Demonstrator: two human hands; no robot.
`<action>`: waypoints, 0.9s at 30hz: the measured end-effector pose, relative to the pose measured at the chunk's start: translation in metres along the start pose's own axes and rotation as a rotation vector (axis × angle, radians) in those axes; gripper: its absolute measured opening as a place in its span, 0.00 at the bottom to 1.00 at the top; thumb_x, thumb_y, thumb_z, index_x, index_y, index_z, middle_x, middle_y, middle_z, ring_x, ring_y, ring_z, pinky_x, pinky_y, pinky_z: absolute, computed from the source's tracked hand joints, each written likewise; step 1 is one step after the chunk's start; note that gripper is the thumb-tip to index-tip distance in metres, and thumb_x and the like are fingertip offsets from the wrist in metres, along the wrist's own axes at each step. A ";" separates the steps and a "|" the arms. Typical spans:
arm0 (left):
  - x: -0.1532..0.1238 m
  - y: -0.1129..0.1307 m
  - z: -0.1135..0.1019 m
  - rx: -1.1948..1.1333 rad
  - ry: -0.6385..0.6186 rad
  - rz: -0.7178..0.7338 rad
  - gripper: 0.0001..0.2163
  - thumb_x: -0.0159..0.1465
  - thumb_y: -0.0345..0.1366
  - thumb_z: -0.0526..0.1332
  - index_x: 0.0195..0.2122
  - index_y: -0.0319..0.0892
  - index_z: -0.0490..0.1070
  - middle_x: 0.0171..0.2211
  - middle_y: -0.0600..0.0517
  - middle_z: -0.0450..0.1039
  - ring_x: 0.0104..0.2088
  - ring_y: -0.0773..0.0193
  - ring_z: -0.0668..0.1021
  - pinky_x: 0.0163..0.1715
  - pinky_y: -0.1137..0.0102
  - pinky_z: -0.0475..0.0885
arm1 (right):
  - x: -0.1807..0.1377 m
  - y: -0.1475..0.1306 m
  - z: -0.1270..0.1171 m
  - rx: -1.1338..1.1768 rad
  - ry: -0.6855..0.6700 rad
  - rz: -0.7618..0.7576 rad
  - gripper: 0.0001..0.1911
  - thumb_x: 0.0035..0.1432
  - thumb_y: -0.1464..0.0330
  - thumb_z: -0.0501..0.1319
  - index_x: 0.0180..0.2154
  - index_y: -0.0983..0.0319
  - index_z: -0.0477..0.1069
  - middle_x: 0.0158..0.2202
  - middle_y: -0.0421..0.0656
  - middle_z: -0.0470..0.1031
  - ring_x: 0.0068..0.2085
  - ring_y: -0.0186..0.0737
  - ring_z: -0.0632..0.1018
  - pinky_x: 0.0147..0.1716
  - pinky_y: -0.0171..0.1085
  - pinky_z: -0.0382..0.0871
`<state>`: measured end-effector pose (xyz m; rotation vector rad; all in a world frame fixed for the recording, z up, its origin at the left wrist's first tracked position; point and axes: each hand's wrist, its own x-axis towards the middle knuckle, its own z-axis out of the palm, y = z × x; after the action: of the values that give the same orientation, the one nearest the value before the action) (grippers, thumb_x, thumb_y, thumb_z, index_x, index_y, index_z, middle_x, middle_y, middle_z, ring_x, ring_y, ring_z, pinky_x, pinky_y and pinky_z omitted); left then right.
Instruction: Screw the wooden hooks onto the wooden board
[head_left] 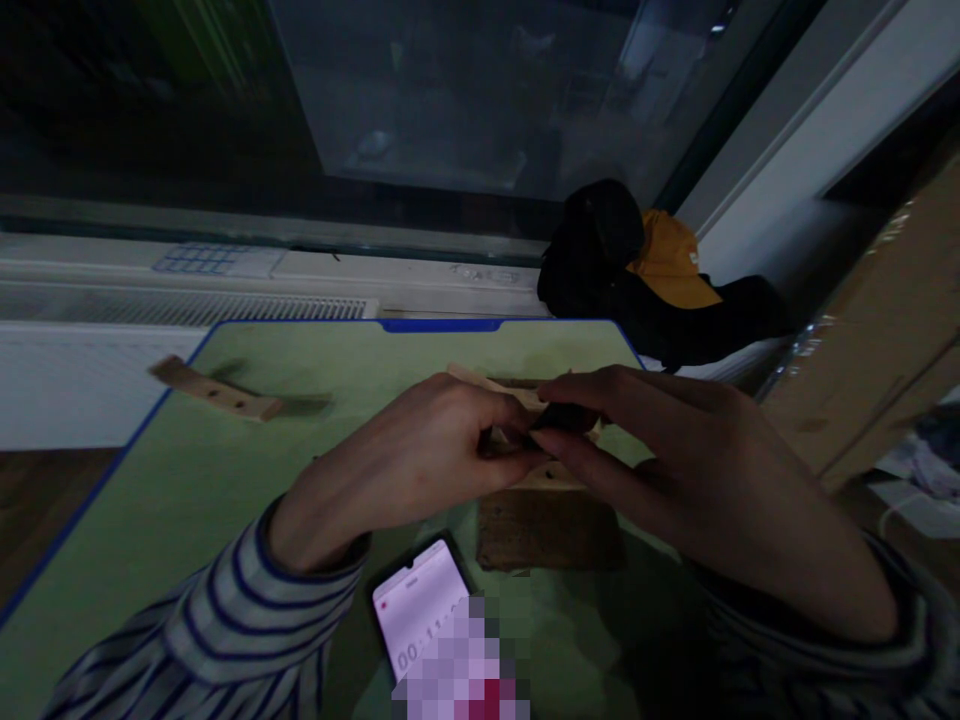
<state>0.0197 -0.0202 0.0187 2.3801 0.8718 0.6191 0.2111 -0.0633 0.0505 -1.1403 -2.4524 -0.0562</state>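
Note:
Both hands meet over a wooden piece (551, 530) with a dark brown front and a paler upper part, lying on the green tabletop. My right hand (660, 450) pinches a small dark block-like piece (562, 416) between thumb and forefinger; its exact kind is unclear in the dim light. My left hand (427, 450) is closed, its fingertips against the left end of that dark piece. Pale wood strips (480, 378) show behind the fingers, partly hidden by them. A small dark hole or screw shows in the light wood below the fingertips.
A pale wooden strip with two holes (217, 392) lies at the table's left. A phone (424, 600) with a running timer lies near me. The blue-edged green table (360, 360) stands against a radiator (187, 305); black and yellow caps (667, 255) lie on the sill, cardboard (885, 330) at right.

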 end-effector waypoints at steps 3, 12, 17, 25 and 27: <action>-0.001 -0.001 0.000 -0.052 0.001 0.000 0.04 0.58 0.34 0.61 0.31 0.42 0.75 0.25 0.58 0.75 0.23 0.72 0.73 0.25 0.76 0.64 | 0.001 0.000 0.000 0.013 0.003 -0.004 0.14 0.59 0.66 0.58 0.47 0.61 0.66 0.35 0.39 0.76 0.32 0.33 0.77 0.27 0.31 0.65; 0.000 0.000 0.000 -0.051 -0.015 -0.005 0.05 0.59 0.34 0.60 0.32 0.42 0.75 0.25 0.58 0.75 0.23 0.71 0.74 0.24 0.76 0.63 | 0.001 -0.002 0.000 0.097 -0.029 0.012 0.21 0.58 0.69 0.58 0.53 0.59 0.62 0.42 0.39 0.76 0.37 0.33 0.77 0.32 0.31 0.68; 0.000 -0.002 -0.001 -0.037 -0.027 0.006 0.04 0.58 0.33 0.60 0.32 0.42 0.74 0.27 0.57 0.76 0.25 0.71 0.75 0.26 0.76 0.63 | 0.001 -0.001 0.000 0.098 -0.035 0.005 0.17 0.59 0.70 0.57 0.50 0.60 0.65 0.42 0.39 0.76 0.37 0.31 0.76 0.33 0.29 0.67; -0.001 -0.004 0.001 -0.028 -0.019 -0.006 0.05 0.59 0.36 0.60 0.32 0.43 0.75 0.27 0.57 0.76 0.27 0.70 0.75 0.27 0.76 0.64 | 0.002 -0.002 0.000 0.040 -0.020 0.010 0.14 0.59 0.69 0.56 0.48 0.59 0.65 0.38 0.40 0.77 0.35 0.34 0.78 0.30 0.32 0.67; -0.001 -0.003 0.001 -0.029 -0.010 -0.002 0.05 0.59 0.35 0.60 0.32 0.42 0.75 0.27 0.57 0.76 0.26 0.70 0.75 0.26 0.75 0.64 | 0.002 -0.001 0.001 0.027 -0.013 0.010 0.13 0.60 0.68 0.56 0.47 0.60 0.66 0.38 0.41 0.77 0.34 0.35 0.78 0.29 0.32 0.67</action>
<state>0.0185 -0.0190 0.0156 2.3537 0.8557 0.6146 0.2086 -0.0625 0.0510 -1.1452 -2.4506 -0.0127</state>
